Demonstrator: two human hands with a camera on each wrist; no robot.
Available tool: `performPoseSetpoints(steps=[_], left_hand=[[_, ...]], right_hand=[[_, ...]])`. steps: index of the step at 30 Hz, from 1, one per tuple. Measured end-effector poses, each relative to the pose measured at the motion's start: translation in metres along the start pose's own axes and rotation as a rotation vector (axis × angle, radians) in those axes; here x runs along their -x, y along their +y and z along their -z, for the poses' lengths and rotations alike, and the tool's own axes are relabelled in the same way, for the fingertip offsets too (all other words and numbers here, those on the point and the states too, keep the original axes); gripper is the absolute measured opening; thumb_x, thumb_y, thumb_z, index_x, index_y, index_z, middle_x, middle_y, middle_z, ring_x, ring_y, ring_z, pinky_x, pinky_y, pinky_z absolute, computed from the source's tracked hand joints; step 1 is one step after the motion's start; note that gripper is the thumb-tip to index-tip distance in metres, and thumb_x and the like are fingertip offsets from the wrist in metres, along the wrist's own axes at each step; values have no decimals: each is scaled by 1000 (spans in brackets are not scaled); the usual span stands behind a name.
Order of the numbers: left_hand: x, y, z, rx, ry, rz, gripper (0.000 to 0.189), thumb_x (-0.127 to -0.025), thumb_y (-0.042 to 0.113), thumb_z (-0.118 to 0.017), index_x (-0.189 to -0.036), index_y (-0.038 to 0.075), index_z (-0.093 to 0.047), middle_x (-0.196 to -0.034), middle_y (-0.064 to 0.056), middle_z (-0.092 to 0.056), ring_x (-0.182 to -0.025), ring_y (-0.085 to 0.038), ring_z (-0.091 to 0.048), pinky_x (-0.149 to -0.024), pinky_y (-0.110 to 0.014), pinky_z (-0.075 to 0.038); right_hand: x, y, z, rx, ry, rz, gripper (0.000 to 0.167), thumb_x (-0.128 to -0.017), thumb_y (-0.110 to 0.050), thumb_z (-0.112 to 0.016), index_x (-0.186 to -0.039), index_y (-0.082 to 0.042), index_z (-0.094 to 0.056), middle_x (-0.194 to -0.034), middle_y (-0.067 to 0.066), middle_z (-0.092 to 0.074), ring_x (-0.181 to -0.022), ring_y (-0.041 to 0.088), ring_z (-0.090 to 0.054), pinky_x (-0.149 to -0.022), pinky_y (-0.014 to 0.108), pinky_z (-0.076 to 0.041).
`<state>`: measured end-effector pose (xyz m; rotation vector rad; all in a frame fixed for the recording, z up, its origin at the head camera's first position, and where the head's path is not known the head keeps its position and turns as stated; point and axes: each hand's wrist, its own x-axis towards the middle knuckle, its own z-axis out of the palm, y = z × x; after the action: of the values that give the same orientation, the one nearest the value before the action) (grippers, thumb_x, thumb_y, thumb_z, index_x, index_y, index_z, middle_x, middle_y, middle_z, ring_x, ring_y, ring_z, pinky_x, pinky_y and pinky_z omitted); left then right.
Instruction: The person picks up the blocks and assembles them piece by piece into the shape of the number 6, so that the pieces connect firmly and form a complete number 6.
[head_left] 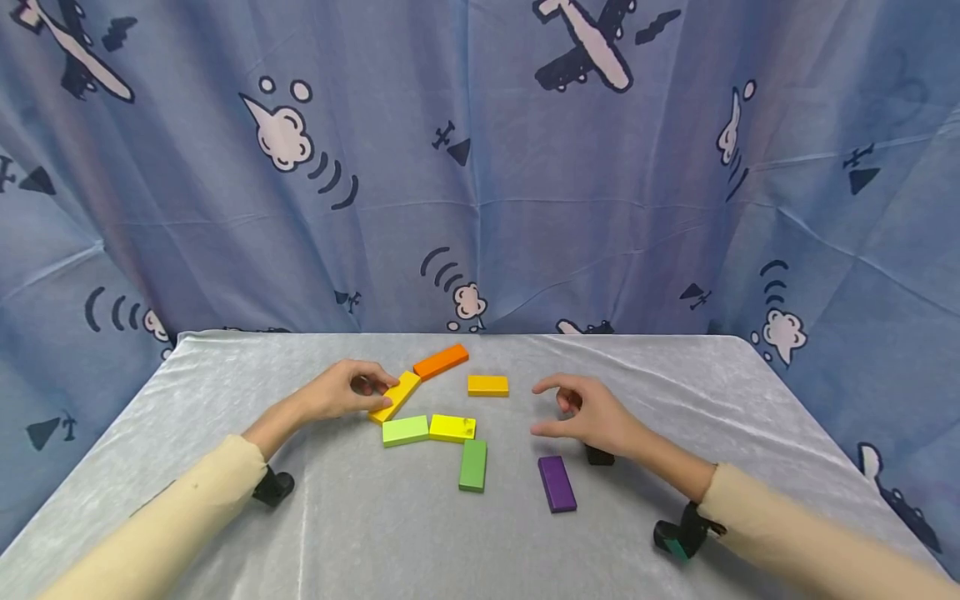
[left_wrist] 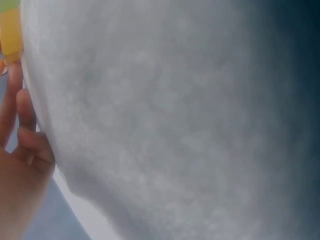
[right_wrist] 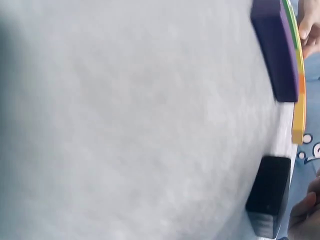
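My left hand (head_left: 345, 392) pinches a yellow-orange block (head_left: 402, 392) between thumb and fingers. That block lies slanted, its upper end at an orange block (head_left: 441, 362) and its lower end near a light green block (head_left: 405, 431). In the left wrist view the fingers (left_wrist: 14, 95) reach the yellow-orange block (left_wrist: 11, 32) at the edge. My right hand (head_left: 592, 412) holds nothing, thumb and index finger spread apart. To its left lies a short amber block (head_left: 488, 386). Beneath the right hand sits a black block (head_left: 599, 455), partly hidden, with a purple block (head_left: 557, 484) close by.
A bright yellow block (head_left: 452, 428) with a mark on one end adjoins the light green one, and a green block (head_left: 472, 466) stands lengthwise just below it. Grey cloth covers the table (head_left: 375, 533). A blue patterned curtain (head_left: 510, 208) hangs behind and at the sides.
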<state>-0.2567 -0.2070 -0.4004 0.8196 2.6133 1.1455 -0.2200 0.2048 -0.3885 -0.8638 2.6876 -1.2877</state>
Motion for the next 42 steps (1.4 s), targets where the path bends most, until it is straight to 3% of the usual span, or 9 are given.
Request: performPoseSetpoints(steps=[12,32,42], left_hand=[[1,2,1,6,5,-1,27,-93,12,-77,-118,2,-73,-103,-4,-70,-92,-20,-62,-82,-33,-53],[0,0,0,-2,3,0,27,-93,12,-77,-119,3,-74,-104,-2,-70,-93,-20,-62,-83,-33,-53],[1,0,0,9,3,1,27,-93,11,-76,-118,2,-73,-104,-3,-70,-93,-20,-62,-82,-33,-53]], right_hand=[[-34,19,6,-11,-45,-9,62,-78,-22,-91,-131,-3,-65,-80,12,-49,-69,18,-43,-61,29,-35],[-65,22,-6,-81,-9,-124,57,-79,-22,-91,-129,-7,-69,-82,9,-48,-77,22,-45,-63,29,-35],[-70,24,-15,-103,-5,-51,50,-79,-13,-90,-122,0,-71,-80,12,-47,-77,22,-43,-65,29,-34]])
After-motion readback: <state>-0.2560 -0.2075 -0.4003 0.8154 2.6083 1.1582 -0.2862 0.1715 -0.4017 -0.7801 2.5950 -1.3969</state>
